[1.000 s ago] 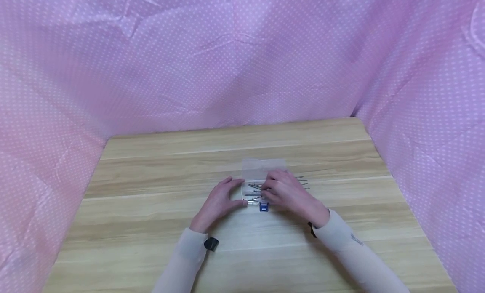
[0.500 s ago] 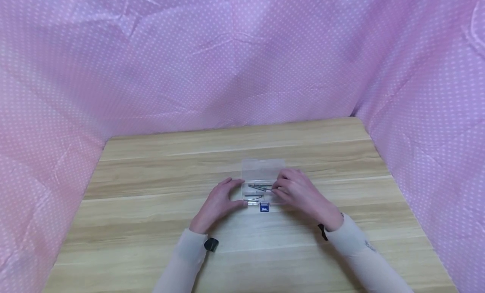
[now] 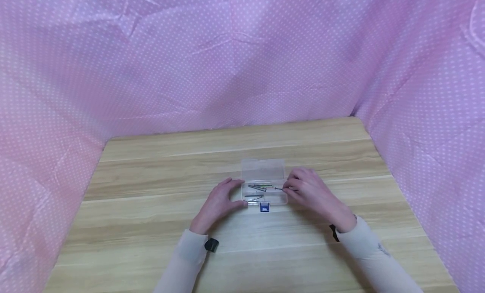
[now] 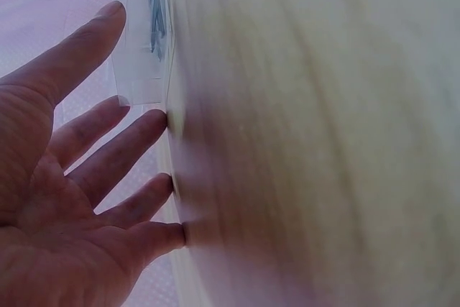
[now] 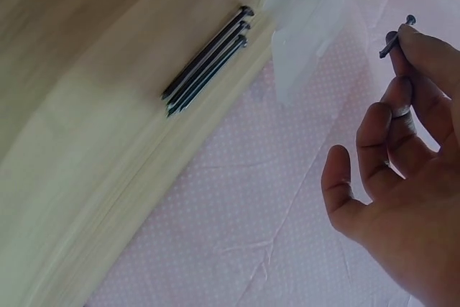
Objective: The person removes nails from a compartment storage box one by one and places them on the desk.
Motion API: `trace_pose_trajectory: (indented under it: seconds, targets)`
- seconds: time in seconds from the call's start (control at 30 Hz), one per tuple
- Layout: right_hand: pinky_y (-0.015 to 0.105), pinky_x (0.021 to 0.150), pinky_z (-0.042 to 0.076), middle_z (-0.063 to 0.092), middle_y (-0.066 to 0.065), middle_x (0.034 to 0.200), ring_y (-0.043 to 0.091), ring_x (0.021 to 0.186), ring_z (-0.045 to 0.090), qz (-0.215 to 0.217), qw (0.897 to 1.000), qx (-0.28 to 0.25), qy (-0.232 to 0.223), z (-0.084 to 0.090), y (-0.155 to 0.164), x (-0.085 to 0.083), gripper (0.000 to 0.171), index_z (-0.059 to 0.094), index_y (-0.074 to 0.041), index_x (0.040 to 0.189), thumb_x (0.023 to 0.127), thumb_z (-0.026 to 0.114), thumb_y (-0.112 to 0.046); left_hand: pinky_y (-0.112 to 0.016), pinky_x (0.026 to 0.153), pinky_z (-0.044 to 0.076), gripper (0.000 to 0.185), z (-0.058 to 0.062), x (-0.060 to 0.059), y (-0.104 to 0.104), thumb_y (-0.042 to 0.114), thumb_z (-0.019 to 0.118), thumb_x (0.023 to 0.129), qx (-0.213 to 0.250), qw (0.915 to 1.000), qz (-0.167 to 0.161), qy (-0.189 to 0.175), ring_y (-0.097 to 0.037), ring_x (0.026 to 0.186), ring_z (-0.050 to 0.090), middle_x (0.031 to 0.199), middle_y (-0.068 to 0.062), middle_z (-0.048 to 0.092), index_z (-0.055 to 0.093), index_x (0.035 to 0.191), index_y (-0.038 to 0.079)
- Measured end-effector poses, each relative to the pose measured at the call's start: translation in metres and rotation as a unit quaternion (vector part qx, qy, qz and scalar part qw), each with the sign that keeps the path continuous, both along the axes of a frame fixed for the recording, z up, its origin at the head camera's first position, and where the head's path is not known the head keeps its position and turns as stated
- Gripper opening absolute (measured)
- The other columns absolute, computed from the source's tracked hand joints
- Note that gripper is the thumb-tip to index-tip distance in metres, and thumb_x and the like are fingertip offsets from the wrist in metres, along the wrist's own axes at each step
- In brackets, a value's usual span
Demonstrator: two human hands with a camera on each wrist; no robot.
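Observation:
A clear plastic box (image 3: 273,198) lies on the table with its lid (image 3: 263,170) folded back. Several metal nails (image 3: 254,196) lie in its compartments. My left hand (image 3: 219,202) rests at the box's left end, thumb at the front corner and index finger at the back; in the left wrist view its fingers are spread and mostly straight. Over the box's right end, my right hand (image 3: 308,192) pinches a single nail (image 5: 410,21) between thumb and index finger, its head showing past the fingertips. The right wrist view shows loose nails (image 5: 208,66) side by side on the tabletop.
A blue latch (image 3: 264,207) sits at the box's front edge. The wooden table (image 3: 151,179) reaches back to a pink dotted cloth (image 3: 170,74), which also hangs along both sides.
My right hand has moved right from over the compartments to the box's right end, and a nail now shows in its fingers. My left hand has stayed put.

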State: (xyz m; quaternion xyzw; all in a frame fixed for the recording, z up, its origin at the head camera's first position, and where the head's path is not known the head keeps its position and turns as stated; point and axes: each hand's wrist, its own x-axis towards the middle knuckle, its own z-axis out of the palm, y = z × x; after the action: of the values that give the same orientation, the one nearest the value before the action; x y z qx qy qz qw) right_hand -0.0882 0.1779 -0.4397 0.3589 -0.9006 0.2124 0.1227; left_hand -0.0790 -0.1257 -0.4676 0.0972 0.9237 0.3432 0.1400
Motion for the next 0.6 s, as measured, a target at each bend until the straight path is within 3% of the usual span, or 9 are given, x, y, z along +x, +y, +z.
trace_pose_trajectory:
  seconds: [0.2, 0.6]
  targets:
    - [0.042, 0.077, 0.046, 0.064, 0.001, 0.091, 0.026, 0.091, 0.058, 0.003, 1.0, -0.003, 0.022, -0.002, 0.01, 0.0, 0.013, 0.078, -0.009, 0.089, 0.08, 0.087, -0.009, -0.058, 0.122, 0.027, 0.072, 0.0, 0.0, -0.001, 0.038, 0.088, 0.082, 0.003, 0.9999, -0.007, 0.011, -0.035, 0.15, 0.036, 0.152, -0.01, 0.055, 0.06, 0.145, 0.016]
    - [0.042, 0.075, 0.046, 0.064, 0.0, 0.09, 0.024, 0.089, 0.058, -0.01, 1.0, -0.002, 0.026, -0.002, 0.023, 0.001, 0.016, 0.078, -0.011, 0.089, 0.077, 0.088, -0.009, -0.059, 0.121, 0.028, 0.072, 0.0, -0.001, -0.005, 0.038, 0.088, 0.082, 0.008, 0.9999, -0.006, 0.011, -0.036, 0.149, 0.036, 0.152, -0.011, 0.055, 0.06, 0.145, 0.016]
